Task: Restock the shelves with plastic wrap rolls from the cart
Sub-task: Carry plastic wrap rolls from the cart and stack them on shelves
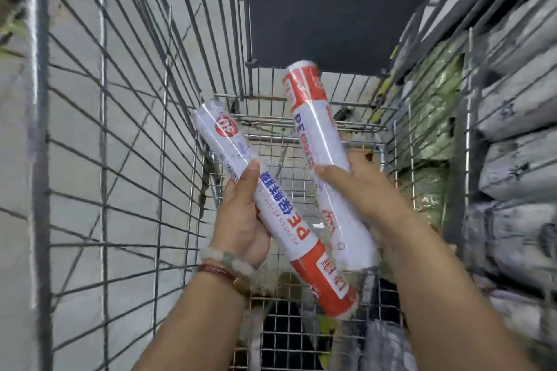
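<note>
Head cam looks down into wire cart [126, 159], both hands inside the basket w/ one roll each. Left hand [238, 220] has its grip wrapped round the mid-section of the left roll [271, 205]: thumb on top, fingers curled under, closed firm on it. That roll lies diagonal, red end toward the person, white end up-left. Right hand [355, 190] is curled round the lower half of the right roll [316, 141], also closed on it; that roll tilts nearly upright, red end up near the dark child-seat flap [340, 9]. The lower ends of the 2 rolls sit just beside each other, maybe touching, can't tell due to blur. Beaded bracelet [226, 259] on left wrist.

Step in hand, as I judge it: lifting both rolls out of cart to carry to shelf. Shelf stock [518, 159] (wrapped grey packs) is to the right, just beside the cart wall.

To do it well: keep holds near the middle of each roll so they don't swing; lift straight up & clear the wire rim before turning right; keep the rolls apart so the glossy film doesn't slip or snag on wire. Turn both red ends the same way before shelving, since they face opposite now. Cart bottom looks mostly bare here, but the near part is hidden by arms.
</note>
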